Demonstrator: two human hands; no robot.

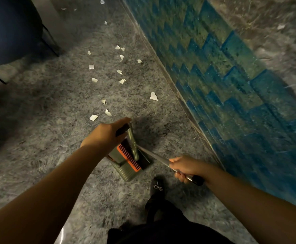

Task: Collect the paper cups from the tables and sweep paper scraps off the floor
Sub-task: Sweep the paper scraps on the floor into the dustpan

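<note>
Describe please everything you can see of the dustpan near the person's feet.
The dustpan is grey-green, apparently plastic, with a ribbed pan and an orange comb strip along its edge. It stands on the grey floor. Its upright handle rises to a black grip, which the left hand holds. The broom's metal handle crosses just above it.

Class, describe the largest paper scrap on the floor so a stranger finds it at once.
Start at the blue patterned carpet edge running diagonally on the right. Just left of it, on the grey floor, lies a white scrap. It is the biggest piece, apart from the smaller scraps further left.
</note>
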